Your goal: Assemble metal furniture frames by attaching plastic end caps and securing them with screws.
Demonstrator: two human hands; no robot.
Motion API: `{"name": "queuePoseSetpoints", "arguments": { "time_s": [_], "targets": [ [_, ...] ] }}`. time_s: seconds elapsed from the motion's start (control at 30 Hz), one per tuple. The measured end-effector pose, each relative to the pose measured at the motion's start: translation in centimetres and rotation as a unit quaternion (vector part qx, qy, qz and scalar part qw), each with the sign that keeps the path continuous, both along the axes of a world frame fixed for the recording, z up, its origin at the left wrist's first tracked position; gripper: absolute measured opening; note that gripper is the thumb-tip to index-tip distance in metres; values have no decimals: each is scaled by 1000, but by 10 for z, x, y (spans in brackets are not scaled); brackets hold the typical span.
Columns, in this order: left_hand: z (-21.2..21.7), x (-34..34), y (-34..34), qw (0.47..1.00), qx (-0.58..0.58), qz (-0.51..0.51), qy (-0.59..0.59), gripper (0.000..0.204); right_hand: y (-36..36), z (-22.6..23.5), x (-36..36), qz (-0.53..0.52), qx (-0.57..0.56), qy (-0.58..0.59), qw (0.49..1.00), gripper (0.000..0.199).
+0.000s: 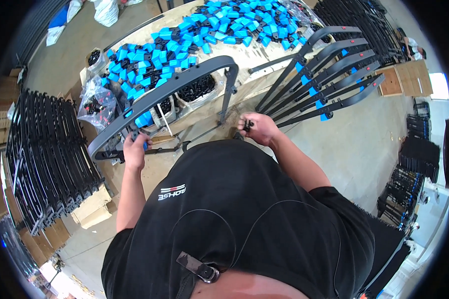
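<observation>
1. Workbench [258, 61]: loose blue-and-black plastic parts [224, 25] heaped on top.
2. Standing tubular frames [351, 101]: right of workbench, bearing blue pieces [304, 79].
3. Curved grey frame [169, 88]: at workbench's near edge, apparently unfinished.
4. Left hand [136, 149]: curled at curved grey frame; grip unclear.
5. Right hand [260, 127]: before workbench, half-closed around black fitting [248, 124].

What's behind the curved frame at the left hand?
Behind the frame: blue and black parts heaped on the table, plus an open bag of black bits. What the frame covers, and the bag's lower contents, can't be seen.
</observation>
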State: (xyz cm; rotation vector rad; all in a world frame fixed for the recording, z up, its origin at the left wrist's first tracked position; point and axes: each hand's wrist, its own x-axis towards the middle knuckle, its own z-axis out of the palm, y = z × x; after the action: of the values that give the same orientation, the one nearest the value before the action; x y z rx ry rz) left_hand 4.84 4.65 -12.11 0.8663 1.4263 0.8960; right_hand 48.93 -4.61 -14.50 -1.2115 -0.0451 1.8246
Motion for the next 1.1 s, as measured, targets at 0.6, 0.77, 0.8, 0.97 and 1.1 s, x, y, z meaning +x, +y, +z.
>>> {"name": "queuePoseSetpoints", "arguments": {
  "time_s": [0.6, 0.77, 0.8, 0.97, 1.1],
  "targets": [
    [125, 279, 8, 781, 182, -502, 324, 26, 74, 66, 33, 254, 82, 185, 946, 71],
    [109, 295, 13, 762, 179, -514, 351, 24, 85, 45, 51, 291, 83, 199, 932, 69],
    [107, 298, 14, 753, 197, -515, 359, 25, 86, 43, 54, 299, 82, 203, 929, 67],
    [100, 300, 15, 816, 165, -442, 333, 29, 91, 44, 67, 318, 91, 114, 937, 46],
    [90, 302, 10, 863, 49, -397, 308, 33, 92, 19, 71, 424, 193, -37, 884, 27]
  ]
}}
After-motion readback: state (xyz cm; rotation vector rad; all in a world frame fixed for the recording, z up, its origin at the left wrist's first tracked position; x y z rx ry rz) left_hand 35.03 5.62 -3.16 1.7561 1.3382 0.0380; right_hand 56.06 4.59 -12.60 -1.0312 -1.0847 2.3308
